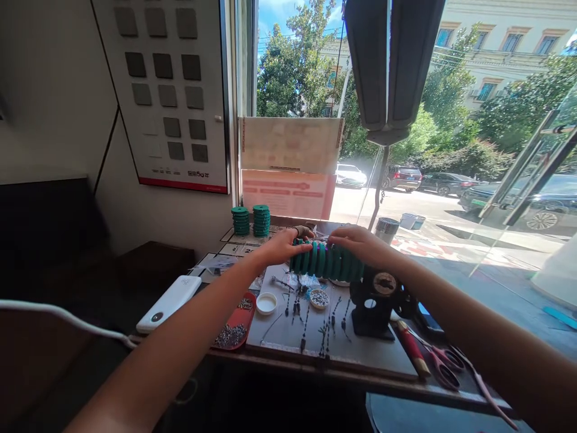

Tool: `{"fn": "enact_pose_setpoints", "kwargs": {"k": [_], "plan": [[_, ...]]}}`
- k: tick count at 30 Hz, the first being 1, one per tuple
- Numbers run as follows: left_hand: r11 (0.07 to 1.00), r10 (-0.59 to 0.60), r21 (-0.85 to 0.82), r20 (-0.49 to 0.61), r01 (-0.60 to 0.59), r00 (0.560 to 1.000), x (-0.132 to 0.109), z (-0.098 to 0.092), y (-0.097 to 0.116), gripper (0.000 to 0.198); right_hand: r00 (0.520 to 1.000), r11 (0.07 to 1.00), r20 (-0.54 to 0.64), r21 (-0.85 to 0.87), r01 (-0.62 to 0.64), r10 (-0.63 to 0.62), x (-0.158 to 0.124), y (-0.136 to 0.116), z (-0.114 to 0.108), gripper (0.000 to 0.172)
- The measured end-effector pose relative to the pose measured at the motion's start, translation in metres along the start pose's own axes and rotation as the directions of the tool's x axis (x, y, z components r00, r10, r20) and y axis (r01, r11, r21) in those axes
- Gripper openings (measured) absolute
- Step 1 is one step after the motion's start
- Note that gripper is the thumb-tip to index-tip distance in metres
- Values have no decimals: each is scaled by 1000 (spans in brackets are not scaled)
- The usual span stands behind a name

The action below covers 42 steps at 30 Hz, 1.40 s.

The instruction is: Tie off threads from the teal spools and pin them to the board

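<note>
A row of green ribbed spools lies sideways above the board, its right end against a black stand. My left hand is at the row's left end, thumb along the front and fingers curled over the far side. At the upper right of the row, my right hand bends its fingers down onto it; their tips are partly hidden. Small purple bits show between the spools near both hands. Below hang or lie several dark beaded strands. A small white dish of beads sits under the row.
An orange-red tray of small metal pieces and a white lid are on the left. Beyond them lies a white power bank. Two green spool stacks stand behind. Pink-handled scissors and a red-handled tool lie right.
</note>
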State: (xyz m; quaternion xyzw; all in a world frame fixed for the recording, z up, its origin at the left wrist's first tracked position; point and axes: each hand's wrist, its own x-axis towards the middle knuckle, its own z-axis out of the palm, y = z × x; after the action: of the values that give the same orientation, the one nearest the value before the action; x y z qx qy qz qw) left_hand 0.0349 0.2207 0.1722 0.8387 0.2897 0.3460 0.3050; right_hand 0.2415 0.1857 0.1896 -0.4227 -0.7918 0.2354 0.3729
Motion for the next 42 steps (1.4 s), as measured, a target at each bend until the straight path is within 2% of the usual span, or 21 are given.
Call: {"fn": "enact_pose_setpoints", "kwargs": {"k": [2,4,7,10,14,18,20,23,28,32,35,39,42], "plan": [[1000,3,-10,7,-3,1000,0,0,-2,29,994,995,47,-31,96,-95,-1,-5,2,22],[1000,3,-17,10,-3,1000,0,0,-3,29,986,989,95,-30,143,-139,-2,-7,2,30],[1000,-2,-25,8,2,1000,0,0,-3,30,998,998,25,-33,59,-58,-2,-7,-3,37],[999,-19,-32,0,19,1000,2,0,-2,30,997,998,-71,-61,-9,4,-3,-4,-5,25],[999,-40,-36,11,40,999,5,0,-2,31,998,990,11,-125,70,-69,-2,0,2,17],[998,-56,-17,28,56,998,6,0,-2,32,997,994,76,-107,32,-24,6,-1,2,34],[997,-72,3,36,72,997,6,0,-3,34,999,995,39,-97,-16,20,8,-2,-2,38],[994,-103,44,48,101,993,8,-2,-4,35,999,988,-23,-146,-43,40,2,-3,-6,31],[974,-180,151,55,170,982,18,-6,-9,36,999,929,29,-368,-31,45,-12,0,3,29],[936,-220,278,-23,218,975,22,-8,-1,32,995,925,48,-375,-58,82,-5,12,9,36],[919,-170,351,-56,179,984,20,-7,13,33,992,940,83,-334,-66,99,8,21,7,42],[911,-89,409,46,63,995,17,-1,29,36,985,953,94,-281,-110,141,24,33,2,40],[902,-91,430,97,41,991,18,3,28,34,990,952,35,-280,-124,139,32,40,1,36]]}}
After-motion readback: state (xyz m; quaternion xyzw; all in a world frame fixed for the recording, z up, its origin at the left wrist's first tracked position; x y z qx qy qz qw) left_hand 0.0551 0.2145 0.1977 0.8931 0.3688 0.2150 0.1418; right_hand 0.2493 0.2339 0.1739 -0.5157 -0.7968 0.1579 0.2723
